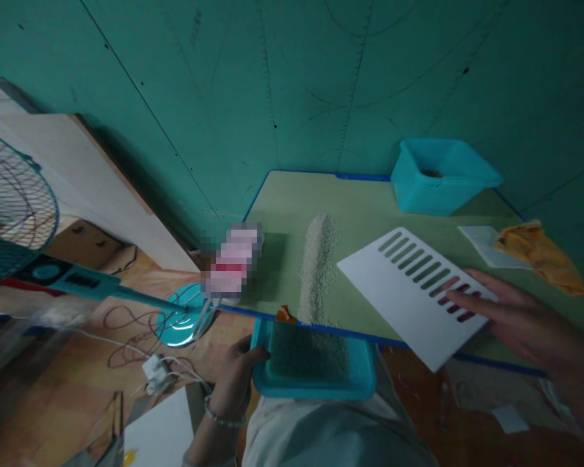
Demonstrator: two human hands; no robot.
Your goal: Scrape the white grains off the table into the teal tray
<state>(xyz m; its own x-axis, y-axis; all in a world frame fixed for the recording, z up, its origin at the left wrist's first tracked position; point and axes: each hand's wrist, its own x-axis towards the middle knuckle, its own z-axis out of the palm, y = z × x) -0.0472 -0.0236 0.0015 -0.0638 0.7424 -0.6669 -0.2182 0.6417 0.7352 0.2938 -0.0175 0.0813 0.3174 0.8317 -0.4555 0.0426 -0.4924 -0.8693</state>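
My left hand (pixel 233 376) grips the left rim of a teal tray (pixel 313 388) held just under the near edge of the green table (pixel 370 214). A strip of white grains (pixel 317 269) runs down the table to that edge, and grains lie in the tray. My right hand (pixel 511 311) holds a white slotted board (pixel 399 285), fingers under its slots, thumb over the right end. The board is tilted above the table, just right of the grain strip.
A teal tub (pixel 442 175) stands at the table's far right. A white card (pixel 486 245) and an orange cloth (pixel 540 253) lie at the right edge. A standing fan (pixel 14 207) with round base (pixel 182 318) and cables are on the floor to the left. Blurred pink-white object (pixel 233 259).
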